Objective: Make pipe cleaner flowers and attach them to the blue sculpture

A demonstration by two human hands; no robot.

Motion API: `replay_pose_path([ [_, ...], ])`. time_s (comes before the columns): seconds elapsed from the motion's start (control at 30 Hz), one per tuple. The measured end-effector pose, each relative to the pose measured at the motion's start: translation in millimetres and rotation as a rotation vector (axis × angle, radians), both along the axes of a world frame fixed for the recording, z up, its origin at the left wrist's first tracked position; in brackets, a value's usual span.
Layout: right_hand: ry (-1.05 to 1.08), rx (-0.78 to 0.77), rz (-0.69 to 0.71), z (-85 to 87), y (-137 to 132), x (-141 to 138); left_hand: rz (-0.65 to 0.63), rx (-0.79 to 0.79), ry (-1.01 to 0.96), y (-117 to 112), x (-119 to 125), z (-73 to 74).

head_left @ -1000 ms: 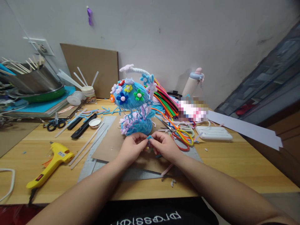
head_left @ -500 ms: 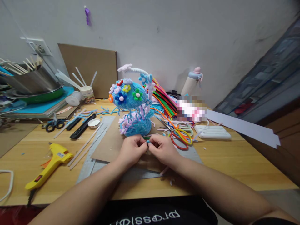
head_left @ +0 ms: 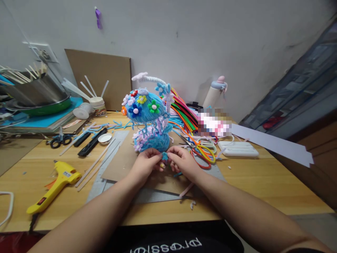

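My left hand (head_left: 146, 163) and my right hand (head_left: 183, 162) meet over a brown cardboard sheet (head_left: 123, 163), fingers pinched together on a small blue pipe-cleaner piece (head_left: 165, 156) with a bit of yellow under it. Just behind them stands a blue pipe-cleaner mushroom model (head_left: 149, 119) dotted with small coloured flowers and topped by a white curved stem. Both hands are closed on the little piece, a short way in front of the model's base.
A yellow glue gun (head_left: 54, 186) lies at the left front, with glue sticks (head_left: 96, 160), a black knife (head_left: 92, 141) and black scissors (head_left: 58, 140) beyond. Red-handled scissors (head_left: 201, 154), a pile of coloured pipe cleaners (head_left: 184, 112), a white case (head_left: 238, 148) and a bottle (head_left: 216, 92) are on the right.
My fingers have kept working the small blue piece; it now shows more between the fingertips, and the hands shifted slightly. The rest is unchanged.
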State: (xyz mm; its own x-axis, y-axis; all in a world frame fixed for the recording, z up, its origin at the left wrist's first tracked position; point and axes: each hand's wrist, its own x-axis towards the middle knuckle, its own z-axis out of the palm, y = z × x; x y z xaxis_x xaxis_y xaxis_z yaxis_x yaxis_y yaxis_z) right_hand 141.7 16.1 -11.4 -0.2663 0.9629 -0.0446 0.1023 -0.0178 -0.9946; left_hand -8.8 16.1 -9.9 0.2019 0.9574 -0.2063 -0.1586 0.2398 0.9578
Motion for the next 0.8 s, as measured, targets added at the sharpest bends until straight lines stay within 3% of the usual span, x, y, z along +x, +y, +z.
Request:
replay_pose_path([
  [0.13,-0.001,0.021,0.034,0.2,-0.1,-1.2,-0.022,0.016,0.007,-0.6,0.0,1.1],
  [0.4,-0.117,-0.018,0.043,-13.2,5.0,-0.1,-0.022,0.28,0.444,0.2,-4.9,-3.5],
  [0.57,-0.142,0.022,0.058,-20.0,8.5,2.3,-0.052,0.306,0.493,0.2,-5.7,-1.1],
  [0.8,-0.16,0.122,0.045,-16.3,5.3,-1.2,-0.06,0.395,0.586,-0.2,-7.7,-0.8],
])
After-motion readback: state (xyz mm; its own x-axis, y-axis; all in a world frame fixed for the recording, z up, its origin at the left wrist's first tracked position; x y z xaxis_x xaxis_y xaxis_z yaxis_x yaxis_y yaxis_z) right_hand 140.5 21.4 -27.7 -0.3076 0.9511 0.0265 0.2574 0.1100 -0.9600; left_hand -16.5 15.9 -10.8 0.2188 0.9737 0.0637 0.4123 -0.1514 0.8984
